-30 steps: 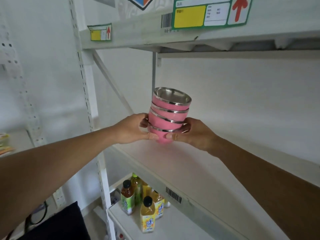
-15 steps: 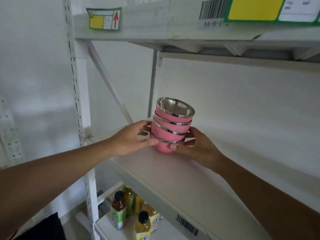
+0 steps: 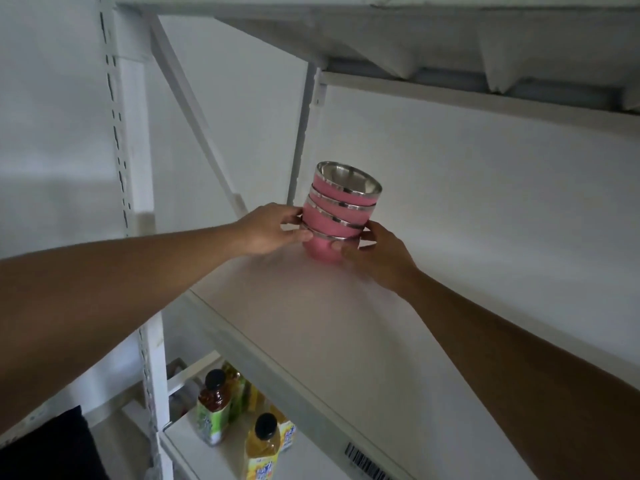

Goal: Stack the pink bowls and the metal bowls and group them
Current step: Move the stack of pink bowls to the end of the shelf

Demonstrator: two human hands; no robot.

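Note:
A stack of several pink bowls (image 3: 341, 211) with shiny metal rims and metal insides stands tilted slightly to the right at the back left of a white shelf (image 3: 311, 317). My left hand (image 3: 273, 230) grips the lowest bowl from the left, thumb in front and fingers curled round its side. On the stack's right, my right hand (image 3: 377, 251) holds the same bowl with the thumb on its rim. The base of the stack is at the shelf surface; I cannot tell whether it rests on it. No separate metal bowls are in view.
A second shelf (image 3: 415, 43) hangs close above the stack. A white slotted upright (image 3: 119, 140) and a diagonal brace (image 3: 197, 119) stand to the left. On the shelf below are several drink bottles (image 3: 214, 407). A white wall lies behind.
Both hands have carried the stack further back and down toward the shelf surface. The view has shifted, so the labels on the upper shelf are out of sight.

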